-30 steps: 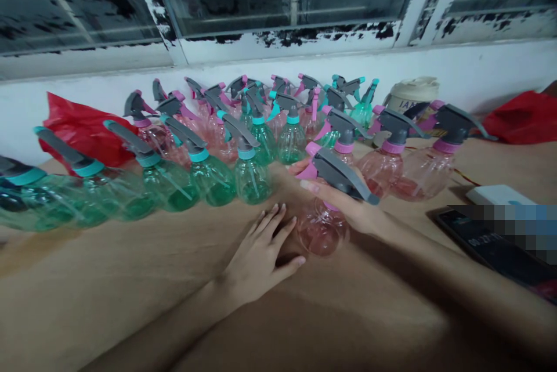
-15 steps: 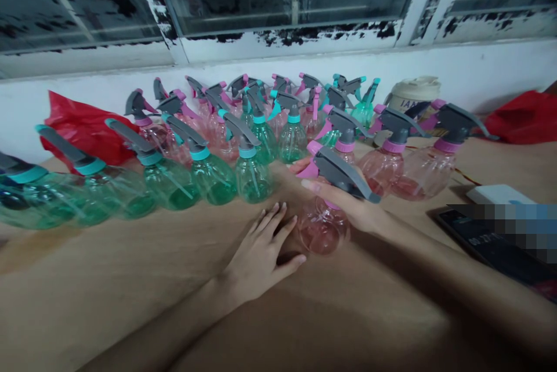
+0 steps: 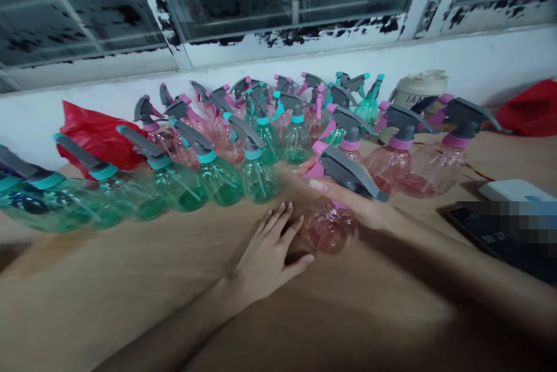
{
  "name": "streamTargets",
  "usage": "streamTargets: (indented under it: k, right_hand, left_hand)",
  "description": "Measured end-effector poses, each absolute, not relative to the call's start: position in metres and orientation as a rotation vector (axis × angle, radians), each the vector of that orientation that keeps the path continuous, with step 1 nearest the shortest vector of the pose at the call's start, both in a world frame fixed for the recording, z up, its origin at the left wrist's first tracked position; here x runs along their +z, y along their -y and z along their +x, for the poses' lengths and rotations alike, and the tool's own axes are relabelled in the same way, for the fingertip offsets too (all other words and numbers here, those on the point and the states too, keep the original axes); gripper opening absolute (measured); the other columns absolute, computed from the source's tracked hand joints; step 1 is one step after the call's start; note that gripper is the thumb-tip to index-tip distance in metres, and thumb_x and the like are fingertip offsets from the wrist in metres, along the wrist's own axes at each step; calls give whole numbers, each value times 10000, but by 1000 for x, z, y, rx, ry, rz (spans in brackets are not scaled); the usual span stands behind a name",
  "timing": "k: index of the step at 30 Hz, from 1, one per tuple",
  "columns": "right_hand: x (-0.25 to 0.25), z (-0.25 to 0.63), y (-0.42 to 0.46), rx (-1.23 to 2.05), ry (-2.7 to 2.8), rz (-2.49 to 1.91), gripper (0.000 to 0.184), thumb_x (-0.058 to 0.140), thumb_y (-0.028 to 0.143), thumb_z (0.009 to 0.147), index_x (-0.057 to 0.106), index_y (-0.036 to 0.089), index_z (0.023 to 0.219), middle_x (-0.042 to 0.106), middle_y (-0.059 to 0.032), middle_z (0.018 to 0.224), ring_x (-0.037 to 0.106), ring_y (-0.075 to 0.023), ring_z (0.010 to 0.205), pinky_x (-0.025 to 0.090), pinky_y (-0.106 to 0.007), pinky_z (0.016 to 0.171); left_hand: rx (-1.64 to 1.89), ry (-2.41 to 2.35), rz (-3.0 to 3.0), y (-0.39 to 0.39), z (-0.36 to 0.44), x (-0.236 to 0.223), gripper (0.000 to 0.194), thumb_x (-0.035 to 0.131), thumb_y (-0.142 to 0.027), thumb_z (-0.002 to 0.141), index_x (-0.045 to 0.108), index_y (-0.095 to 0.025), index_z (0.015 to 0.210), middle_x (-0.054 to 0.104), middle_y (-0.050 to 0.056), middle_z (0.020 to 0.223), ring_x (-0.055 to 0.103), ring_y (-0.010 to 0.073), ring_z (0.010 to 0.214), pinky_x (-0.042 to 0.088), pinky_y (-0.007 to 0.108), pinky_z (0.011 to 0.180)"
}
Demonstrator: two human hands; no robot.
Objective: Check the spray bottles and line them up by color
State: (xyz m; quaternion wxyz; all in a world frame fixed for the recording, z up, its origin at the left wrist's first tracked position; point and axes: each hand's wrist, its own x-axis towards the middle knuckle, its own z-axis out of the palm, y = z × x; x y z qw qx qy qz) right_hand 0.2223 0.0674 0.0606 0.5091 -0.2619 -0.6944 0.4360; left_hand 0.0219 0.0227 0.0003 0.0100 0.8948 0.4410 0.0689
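A pink spray bottle (image 3: 331, 227) with a grey and pink trigger head stands on the brown table (image 3: 130, 279). My right hand (image 3: 348, 201) is wrapped round its neck, under the trigger head. My left hand (image 3: 272, 253) lies flat on the table just left of the bottle's base, fingers stretched out, thumb almost touching the bottle. Behind them stand several green spray bottles (image 3: 256, 172) and several pink spray bottles (image 3: 387, 163) in rows.
A red plastic bag (image 3: 98, 137) lies at the back left, another red bag (image 3: 528, 111) at the back right. A cream lidded tub (image 3: 420, 86) stands behind the pink bottles. A phone (image 3: 483, 230) and a white box (image 3: 513, 191) lie at the right. A white wall and windows close the back.
The view has shifted slightly, so everything sits a little further right. Both hands and the held bottle keep the same pose.
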Motion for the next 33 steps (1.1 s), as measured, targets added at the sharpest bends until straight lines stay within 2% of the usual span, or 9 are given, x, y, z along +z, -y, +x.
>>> streamTargets:
  k: [6,10,14,17,20,25,27,33]
  right_hand:
    - [65,225,-64,851,1785,-791,166,594,420,834,641,261,845,646,8,777,624,-185,745,496,-371,773]
    - [63,226,-62,792,1755,-890,219,598,455,828,635,252,753,648,3,719,612,-184,705,491,-353,696]
    - [61,226,-61,853,1731,-875,171,602,408,840,634,245,800,661,8,737,628,-180,749,497,-346,742]
    - [61,225,-60,917,1718,-787,125,627,358,834,645,254,900,693,8,892,648,-180,865,498,-345,839]
    - [61,223,-60,935,1695,-728,208,655,345,816,640,268,1009,694,1,1025,654,-185,937,508,-344,868]
    - [58,224,-62,963,1695,-698,313,665,365,798,630,294,1101,693,-8,1093,654,-209,997,503,-381,914]
    - [57,225,-63,949,1709,-713,325,660,376,800,625,304,1115,695,-6,1082,654,-211,989,508,-382,901]
    - [55,226,-65,836,1748,-818,273,653,406,799,659,282,1041,698,-6,854,655,-213,876,515,-380,830]
  left_hand:
    - [246,-1373,2787,-22,22,-1,661,490,-584,888,420,-145,1377,322,134,1490,210,287,1395,222,461,1119]
    - [247,-1376,2788,-22,22,-2,662,507,-575,883,431,-131,1369,324,149,1486,210,290,1394,234,458,1112]
    - [246,-1376,2792,-22,22,-1,667,492,-578,891,416,-132,1381,312,143,1493,202,288,1397,223,457,1118]
    - [224,-1375,2799,-22,23,0,657,473,-583,897,418,-140,1379,311,135,1495,206,288,1395,221,464,1117]
    - [212,-1381,2796,-23,23,1,650,479,-580,894,434,-137,1368,302,140,1497,213,294,1392,226,465,1116]
    - [213,-1382,2784,-22,23,2,643,487,-577,892,437,-146,1367,305,130,1498,222,294,1390,225,469,1117]
    - [216,-1385,2775,-22,23,2,644,485,-578,892,437,-146,1368,307,128,1498,221,294,1390,224,469,1118]
    - [215,-1376,2774,-22,23,2,652,478,-581,895,424,-148,1380,291,126,1504,220,292,1391,224,471,1115]
